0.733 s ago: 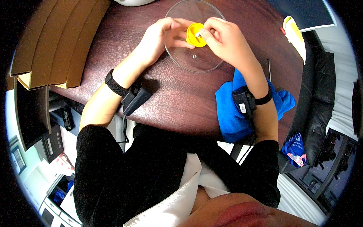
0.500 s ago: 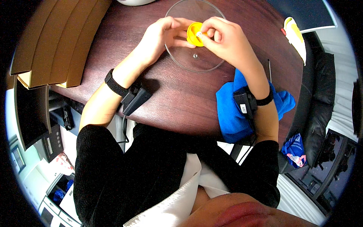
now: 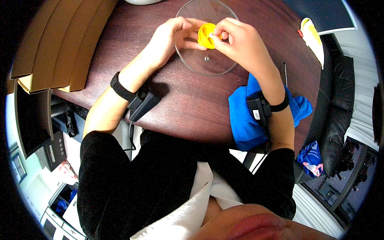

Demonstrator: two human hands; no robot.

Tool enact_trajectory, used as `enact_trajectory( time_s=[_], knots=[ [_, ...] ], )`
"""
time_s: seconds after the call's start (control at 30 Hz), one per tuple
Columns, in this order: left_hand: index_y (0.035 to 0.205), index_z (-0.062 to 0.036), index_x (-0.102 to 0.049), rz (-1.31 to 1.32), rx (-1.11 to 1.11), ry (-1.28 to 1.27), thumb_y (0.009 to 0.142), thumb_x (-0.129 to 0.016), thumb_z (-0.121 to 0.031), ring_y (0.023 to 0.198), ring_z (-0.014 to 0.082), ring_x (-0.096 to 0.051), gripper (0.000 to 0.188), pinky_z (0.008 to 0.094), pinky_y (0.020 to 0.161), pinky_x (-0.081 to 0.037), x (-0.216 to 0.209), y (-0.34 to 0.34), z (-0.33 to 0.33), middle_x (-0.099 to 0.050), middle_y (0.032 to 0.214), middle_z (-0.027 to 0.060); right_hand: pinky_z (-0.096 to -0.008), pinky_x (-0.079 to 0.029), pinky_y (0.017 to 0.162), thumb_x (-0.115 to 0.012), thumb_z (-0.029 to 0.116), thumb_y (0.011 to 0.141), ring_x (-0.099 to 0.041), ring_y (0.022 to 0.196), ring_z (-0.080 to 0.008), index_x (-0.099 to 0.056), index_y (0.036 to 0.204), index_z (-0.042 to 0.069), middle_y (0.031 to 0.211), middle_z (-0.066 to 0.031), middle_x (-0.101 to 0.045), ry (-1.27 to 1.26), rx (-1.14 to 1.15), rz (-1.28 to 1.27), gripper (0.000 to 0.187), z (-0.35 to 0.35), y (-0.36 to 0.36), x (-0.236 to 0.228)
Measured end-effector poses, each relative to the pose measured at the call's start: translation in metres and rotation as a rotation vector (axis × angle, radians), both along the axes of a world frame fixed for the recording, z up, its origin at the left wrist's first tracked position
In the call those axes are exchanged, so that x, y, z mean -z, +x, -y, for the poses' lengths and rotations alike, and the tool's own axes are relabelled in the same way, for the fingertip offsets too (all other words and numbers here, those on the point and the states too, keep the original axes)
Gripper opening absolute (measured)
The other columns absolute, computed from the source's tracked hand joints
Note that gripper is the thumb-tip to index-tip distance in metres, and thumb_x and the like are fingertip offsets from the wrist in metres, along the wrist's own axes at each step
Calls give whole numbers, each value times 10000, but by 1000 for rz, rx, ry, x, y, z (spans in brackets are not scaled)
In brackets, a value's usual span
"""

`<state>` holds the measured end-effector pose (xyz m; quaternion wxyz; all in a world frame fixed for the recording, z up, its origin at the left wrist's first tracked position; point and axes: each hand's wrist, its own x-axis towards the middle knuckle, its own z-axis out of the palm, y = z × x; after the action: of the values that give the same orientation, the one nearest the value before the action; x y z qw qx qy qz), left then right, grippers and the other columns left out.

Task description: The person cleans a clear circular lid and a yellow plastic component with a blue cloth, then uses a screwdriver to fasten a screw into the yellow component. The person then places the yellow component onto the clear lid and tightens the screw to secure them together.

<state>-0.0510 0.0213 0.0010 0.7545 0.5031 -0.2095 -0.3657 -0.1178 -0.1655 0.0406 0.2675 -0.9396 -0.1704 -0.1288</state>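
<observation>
A clear round glass lid (image 3: 188, 66) with a thin rim and a small metal-ringed hole lies on the table under my hands. Over it, a small yellow round knob-like piece (image 3: 204, 42) is tilted, its hollow side showing. My left hand (image 3: 170, 40) grips its left edge between the fingers. From the right, my right hand (image 3: 240, 40) pinches a tiny pale thing at the hollow of the yellow piece; the fingertips mostly hide it.
A blue cloth (image 3: 242, 116) lies under my right forearm at the front of the dark wood table (image 3: 184, 108). Brown cardboard (image 3: 64, 44) stands at the left. A yellow and white item (image 3: 312, 38) sits at the right edge, near a black sofa (image 3: 338, 96).
My right fingertips have shifted very slightly at the yellow piece and now cover more of the pale thing. The left hand and the glass lid stay in place.
</observation>
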Motion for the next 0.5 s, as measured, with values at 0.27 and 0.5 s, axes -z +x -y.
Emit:
enact_trajectory(
  time_s=[0.27, 0.5],
  knots=[
    [1190, 95, -490, -19, 22, 6, 843, -326, -279, 1091, 306, -527, 535, 424, 956, -418, 5, 0, 1, -542, 1196, 205, -386, -480, 548, -606, 166, 774, -593, 601, -297, -567, 761, 37, 692, -131, -576, -19, -16, -21, 135, 2, 3, 9],
    [1192, 92, -490, -21, 18, 2, 844, -313, -291, 1092, 298, -529, 547, 409, 967, -405, 2, 2, 0, -540, 1201, 206, -372, -486, 558, -618, 163, 772, -608, 622, -275, -580, 802, 59, 697, -106, -580, 10, -30, -16, 115, 1, 0, -2]
  ],
)
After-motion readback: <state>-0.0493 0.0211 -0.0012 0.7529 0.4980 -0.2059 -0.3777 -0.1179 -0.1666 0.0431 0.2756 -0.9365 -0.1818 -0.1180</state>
